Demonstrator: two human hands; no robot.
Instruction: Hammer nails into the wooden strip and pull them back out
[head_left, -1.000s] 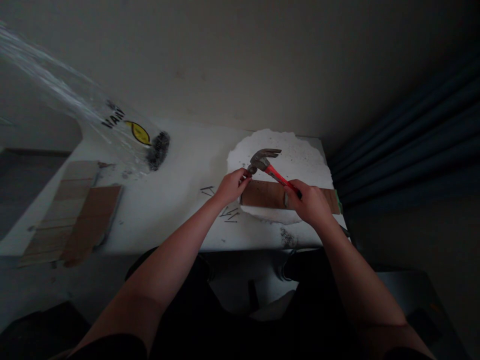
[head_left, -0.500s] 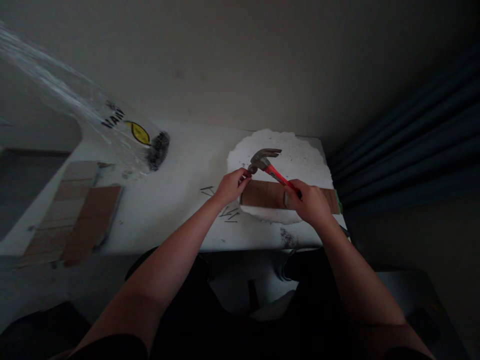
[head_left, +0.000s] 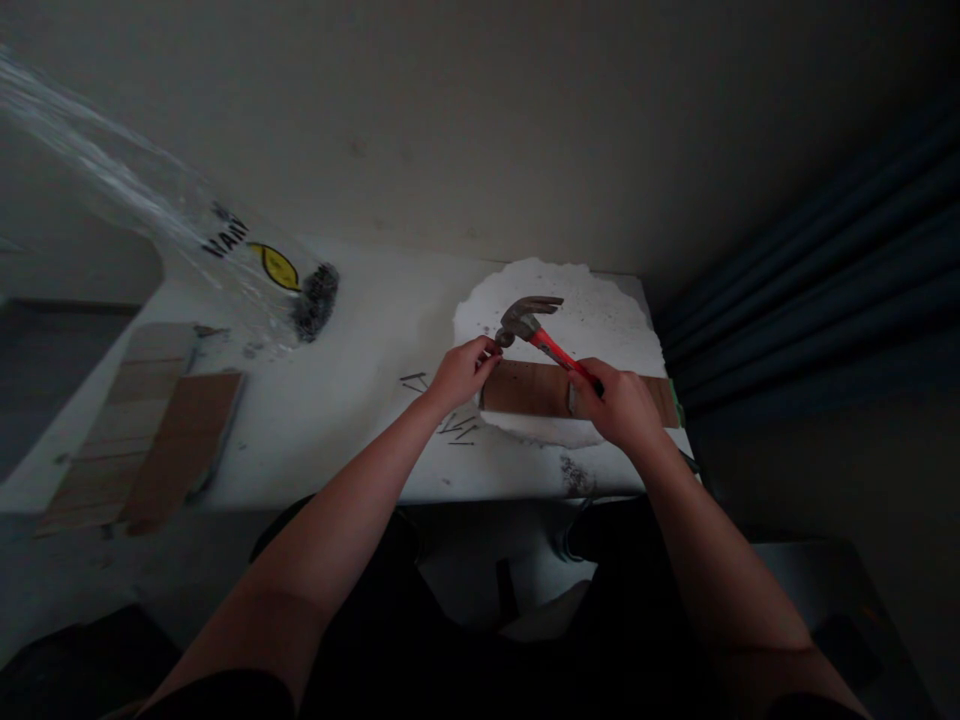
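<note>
My right hand [head_left: 622,400] is wrapped round the red handle of a claw hammer [head_left: 551,345]. The hammer's metal head, claw pointing right, hovers by the fingertips of my left hand [head_left: 466,372]. Those fingers are pinched at the left end of a brown wooden board [head_left: 529,388], on what looks like a nail, mostly hidden by the fingers and the hammer head. The board lies flat on a ragged white sheet [head_left: 600,300], and my right hand is above it. Several loose nails [head_left: 459,428] lie on the white table just left of the board.
Two wooden boards [head_left: 184,440] lie at the table's left end, reaching its front edge. A clear plastic bag [head_left: 247,270] with dark contents hangs or stands at the back left. The white table [head_left: 360,400] meets a wall; a dark curtain [head_left: 810,230] hangs at the right.
Almost nothing differs. Both hands, the hammer and the board keep their places.
</note>
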